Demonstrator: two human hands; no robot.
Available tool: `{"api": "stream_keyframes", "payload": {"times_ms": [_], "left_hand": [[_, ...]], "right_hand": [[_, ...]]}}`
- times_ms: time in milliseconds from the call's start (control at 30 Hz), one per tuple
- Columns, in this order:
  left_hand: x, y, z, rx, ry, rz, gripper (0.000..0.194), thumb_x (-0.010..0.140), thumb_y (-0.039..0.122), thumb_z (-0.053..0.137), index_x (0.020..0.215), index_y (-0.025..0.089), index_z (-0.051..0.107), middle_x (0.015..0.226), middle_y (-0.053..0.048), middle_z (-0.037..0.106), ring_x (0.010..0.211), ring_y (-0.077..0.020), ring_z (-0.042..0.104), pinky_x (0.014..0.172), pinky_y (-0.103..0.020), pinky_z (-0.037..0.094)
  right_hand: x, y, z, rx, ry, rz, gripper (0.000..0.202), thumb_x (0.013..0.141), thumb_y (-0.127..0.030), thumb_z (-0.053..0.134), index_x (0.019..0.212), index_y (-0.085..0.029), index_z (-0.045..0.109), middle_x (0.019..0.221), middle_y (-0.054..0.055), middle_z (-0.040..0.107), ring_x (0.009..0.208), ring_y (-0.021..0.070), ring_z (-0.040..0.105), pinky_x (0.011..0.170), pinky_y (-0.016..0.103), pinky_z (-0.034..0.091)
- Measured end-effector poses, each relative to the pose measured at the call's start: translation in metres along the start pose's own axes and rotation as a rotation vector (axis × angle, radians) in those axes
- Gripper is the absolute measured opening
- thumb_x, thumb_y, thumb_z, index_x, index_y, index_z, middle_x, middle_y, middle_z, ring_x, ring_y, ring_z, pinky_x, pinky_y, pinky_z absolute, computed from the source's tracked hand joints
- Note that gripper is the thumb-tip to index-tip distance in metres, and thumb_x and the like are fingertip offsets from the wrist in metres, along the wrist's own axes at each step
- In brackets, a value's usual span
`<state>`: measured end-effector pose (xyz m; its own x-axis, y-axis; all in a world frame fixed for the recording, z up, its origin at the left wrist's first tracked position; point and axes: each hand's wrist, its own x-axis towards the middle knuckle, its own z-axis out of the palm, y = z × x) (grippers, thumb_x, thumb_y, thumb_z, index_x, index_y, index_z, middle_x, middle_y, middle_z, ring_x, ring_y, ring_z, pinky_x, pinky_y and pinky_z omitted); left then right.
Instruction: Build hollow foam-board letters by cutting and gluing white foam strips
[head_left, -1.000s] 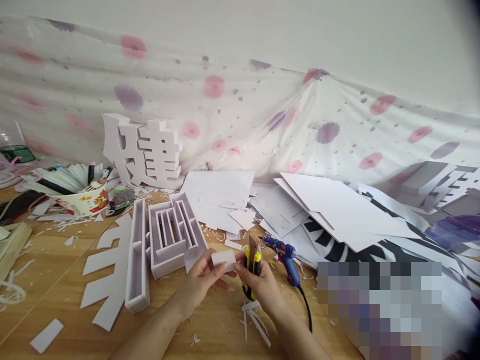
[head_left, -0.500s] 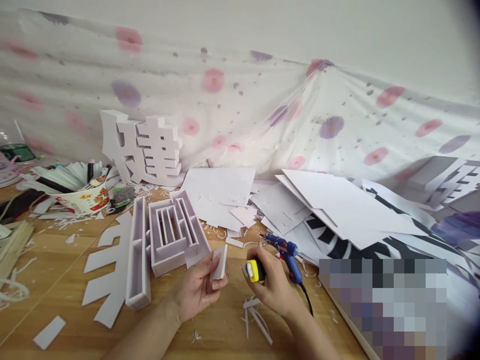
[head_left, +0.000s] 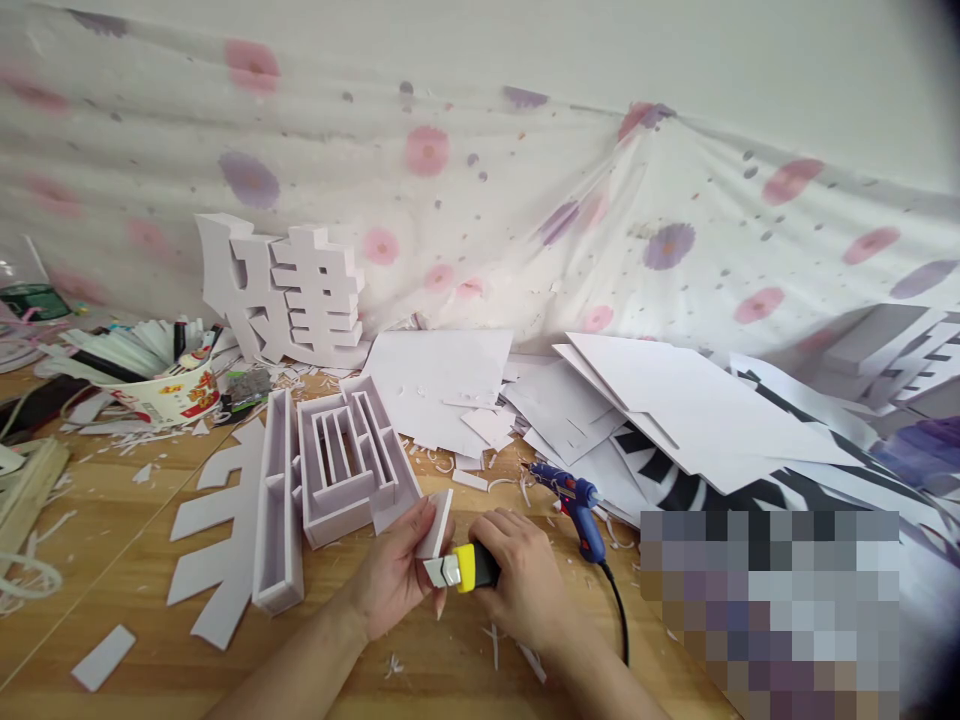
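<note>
Pinched in my left hand (head_left: 395, 575) is a small white foam board piece (head_left: 436, 527), tilted upward. My right hand (head_left: 525, 575) is wrapped round a yellow and black utility knife (head_left: 468, 568), whose metal blade end lies against the lower edge of the piece; the exact contact is partly hidden. Left of my hands stands a white foam letter form (head_left: 337, 525) with upright inner walls, its open side up. Thin white offcuts (head_left: 495, 645) lie on the table below my right hand.
A blue glue gun (head_left: 574, 500) with a black cord lies right of my hands. White sheets (head_left: 690, 410) are stacked at the back right. A finished white character (head_left: 289, 290) leans by the curtain, near a paper tub (head_left: 169, 395) of strips. A flat cutout (head_left: 225, 530) lies left.
My right hand has moved left and turned, bringing the utility knife's blade end to the foam board piece. My left hand keeps its hold in nearly the same place.
</note>
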<state>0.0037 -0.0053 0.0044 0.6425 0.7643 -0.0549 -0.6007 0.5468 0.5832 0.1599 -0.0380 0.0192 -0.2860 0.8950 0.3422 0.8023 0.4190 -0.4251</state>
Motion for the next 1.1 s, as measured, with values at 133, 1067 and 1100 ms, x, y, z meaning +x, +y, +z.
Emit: {"api": "stream_keyframes", "payload": {"times_ms": [133,1067,1100], "left_hand": [[0.0004,-0.0007,0.0001,0.006,0.007,-0.004,0.023,0.088,0.03,0.049,0.072,0.015,0.051,0.059,0.004,0.046,0.041,-0.007,0.048,0.032,-0.022,0.053],[-0.0019,-0.0007,0.0059,0.124,0.075,0.038,0.026,0.083,0.038,0.057,0.071,0.016,0.048,0.059,0.004,0.046,0.044,-0.0081,0.047,0.031,-0.02,0.05],[-0.0017,-0.0012,0.0055,0.123,0.063,0.042,0.027,0.083,0.038,0.057,0.071,0.015,0.048,0.059,0.004,0.046,0.044,-0.0077,0.046,0.031,-0.02,0.049]], "right_hand": [[0.0003,0.0005,-0.0002,-0.012,-0.007,-0.002,0.014,0.055,-0.013,0.049,0.066,-0.02,0.046,0.067,0.001,0.054,0.063,0.0163,0.046,0.058,0.026,0.027],[-0.0002,0.0005,0.0051,-0.105,0.057,0.013,0.01,0.059,-0.013,0.051,0.063,-0.02,0.046,0.062,-0.001,0.054,0.06,0.0151,0.047,0.057,0.026,0.028],[-0.0002,0.0005,0.0056,-0.108,0.063,0.019,0.009,0.06,-0.013,0.051,0.062,-0.02,0.046,0.062,-0.001,0.054,0.059,0.015,0.047,0.057,0.026,0.028]]}}
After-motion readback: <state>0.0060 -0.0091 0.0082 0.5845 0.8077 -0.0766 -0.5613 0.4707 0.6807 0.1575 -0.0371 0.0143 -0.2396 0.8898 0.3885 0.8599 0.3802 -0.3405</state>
